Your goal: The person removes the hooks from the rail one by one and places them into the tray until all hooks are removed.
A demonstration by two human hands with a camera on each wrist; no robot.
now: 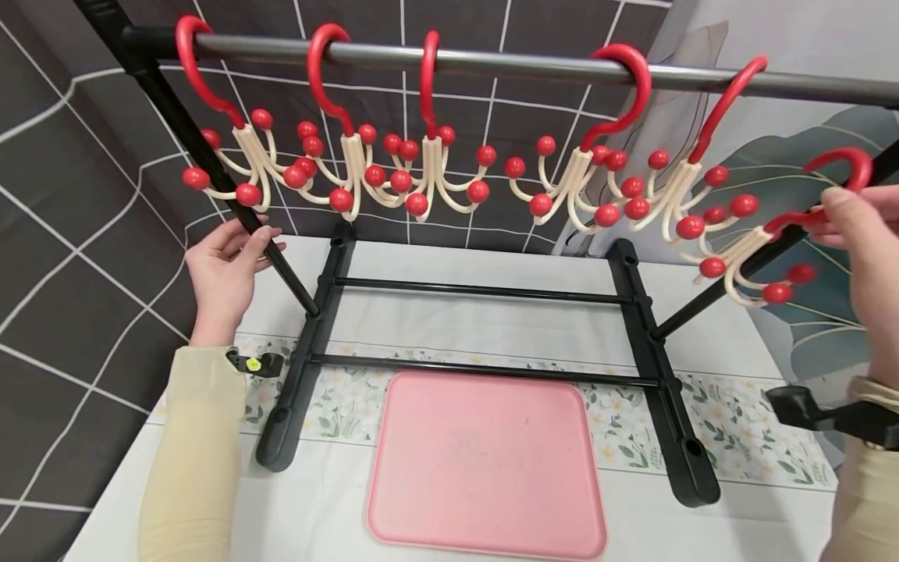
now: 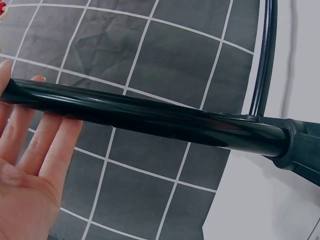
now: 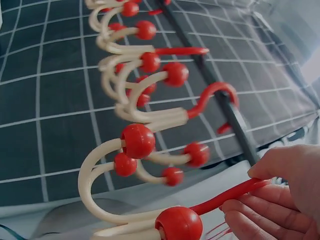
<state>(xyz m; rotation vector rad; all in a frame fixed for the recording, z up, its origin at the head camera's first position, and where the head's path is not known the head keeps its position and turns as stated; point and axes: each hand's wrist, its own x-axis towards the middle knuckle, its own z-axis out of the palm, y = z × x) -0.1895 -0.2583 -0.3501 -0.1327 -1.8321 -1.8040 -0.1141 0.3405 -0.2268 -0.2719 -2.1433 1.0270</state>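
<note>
My right hand [image 1: 864,234] pinches the red hook of a cream hanger [image 1: 746,248] with curved prongs and red ball tips. This hanger is off the rail, low at its right end; in the right wrist view its red hook [image 3: 227,196] lies between thumb and fingers. On the rack's top rail [image 1: 520,62] hang several matching hangers [image 1: 431,156] by their red hooks. At the left, my left hand [image 1: 226,269] holds the rack's black upright post [image 1: 232,187], thumb in front and fingers behind. The left wrist view shows fingers [image 2: 47,145] passing under the post.
A pink tray [image 1: 488,468] lies on the white table between the rack's black feet [image 1: 281,429]. Two thin crossbars [image 1: 485,291] join the feet. A dark grid-patterned cloth [image 1: 77,257] covers the back and left side. A leaf-patterned curtain [image 1: 822,328] hangs at right.
</note>
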